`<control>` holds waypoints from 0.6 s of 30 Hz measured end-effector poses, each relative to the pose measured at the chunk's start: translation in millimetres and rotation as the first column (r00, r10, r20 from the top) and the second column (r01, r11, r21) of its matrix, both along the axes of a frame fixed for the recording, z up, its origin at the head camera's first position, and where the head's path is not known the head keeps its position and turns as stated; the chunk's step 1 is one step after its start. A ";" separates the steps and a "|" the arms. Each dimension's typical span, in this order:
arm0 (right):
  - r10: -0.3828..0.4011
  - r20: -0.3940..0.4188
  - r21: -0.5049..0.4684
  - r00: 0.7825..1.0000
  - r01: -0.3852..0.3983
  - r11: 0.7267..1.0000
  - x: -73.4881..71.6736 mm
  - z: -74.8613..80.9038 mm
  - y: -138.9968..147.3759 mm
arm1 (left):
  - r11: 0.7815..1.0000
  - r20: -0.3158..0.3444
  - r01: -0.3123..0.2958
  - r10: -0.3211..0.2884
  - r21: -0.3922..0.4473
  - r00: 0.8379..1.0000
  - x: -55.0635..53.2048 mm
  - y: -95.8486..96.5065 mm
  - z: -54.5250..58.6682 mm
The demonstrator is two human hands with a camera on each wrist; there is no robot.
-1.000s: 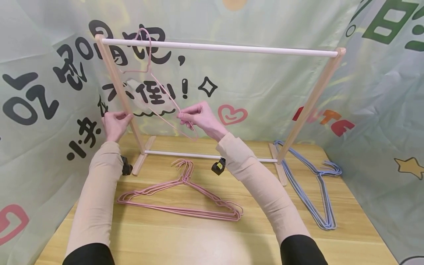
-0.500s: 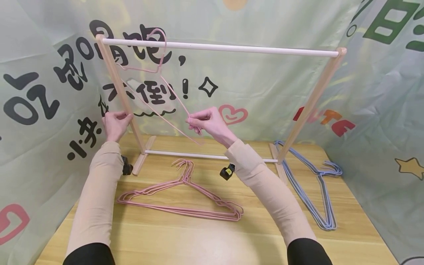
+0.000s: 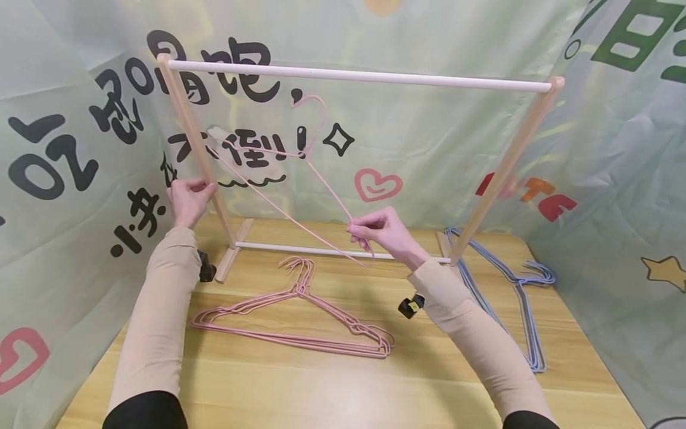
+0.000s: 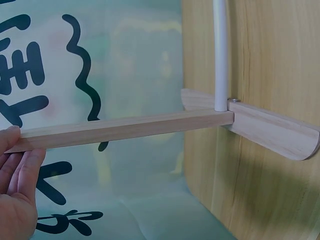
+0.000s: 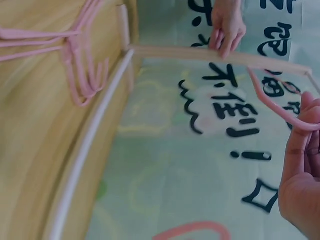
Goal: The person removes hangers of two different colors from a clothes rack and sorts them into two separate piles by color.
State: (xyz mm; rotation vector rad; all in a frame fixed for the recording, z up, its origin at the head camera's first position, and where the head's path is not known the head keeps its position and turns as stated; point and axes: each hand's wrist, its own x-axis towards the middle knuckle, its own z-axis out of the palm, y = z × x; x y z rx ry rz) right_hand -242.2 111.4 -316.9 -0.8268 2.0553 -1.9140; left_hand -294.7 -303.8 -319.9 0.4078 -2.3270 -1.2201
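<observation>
My right hand (image 3: 390, 234) pinches a pink wire hanger (image 3: 331, 192) near its lower right corner. The hanger is tilted inside the rack's frame, its hook below the white top rail (image 3: 364, 76) and its far end beside the left upright (image 3: 186, 116). In the right wrist view, part of the pink hanger (image 5: 270, 104) runs from the fingers toward that upright. My left hand (image 3: 189, 202) grips the wooden upright partway up; in the left wrist view, thumb and fingers hold the upright (image 4: 125, 127) from both sides.
A stack of pink hangers (image 3: 301, 287) lies on the wooden table (image 3: 300, 393) in front of the rack. Blue hangers (image 3: 518, 280) lie by the right foot, partly behind the right sleeve. A white lower bar (image 3: 278, 248) joins the feet. Printed cloth hangs behind.
My right hand has moved right and downward with the pink hanger. Its hook, earlier overlapping the top rail, now shows below it. The left hand has stayed on the upright.
</observation>
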 end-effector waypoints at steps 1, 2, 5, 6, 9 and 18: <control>0.007 -0.002 -0.002 1.000 -0.007 1.000 1.4 -4.0 5.7 | 1.000 0.000 0.002 -0.002 -0.003 1.000 -0.1 0.2 -0.2; 0.013 -0.004 -0.001 1.000 -0.013 1.000 2.6 -8.2 11.1 | 1.000 -0.005 0.001 -0.001 -0.006 1.000 0.2 0.5 -0.1; 0.027 -0.008 0.025 1.000 -0.027 0.999 6.5 -19.9 26.3 | 1.000 -0.009 0.002 -0.002 -0.005 1.000 1.0 1.1 0.0; 0.030 -0.004 0.035 1.000 -0.030 0.999 7.9 -23.5 30.8 | 1.000 -0.010 0.002 -0.002 -0.006 1.000 0.9 1.0 -0.1; 0.027 0.021 0.084 0.999 -0.029 0.996 12.1 -35.3 41.9 | 1.000 -0.008 0.004 -0.004 -0.005 1.000 0.4 0.8 0.0; 0.050 0.087 0.240 0.995 -0.070 0.968 22.2 -73.9 58.5 | 1.000 -0.006 0.006 -0.006 0.002 1.000 0.5 0.0 0.1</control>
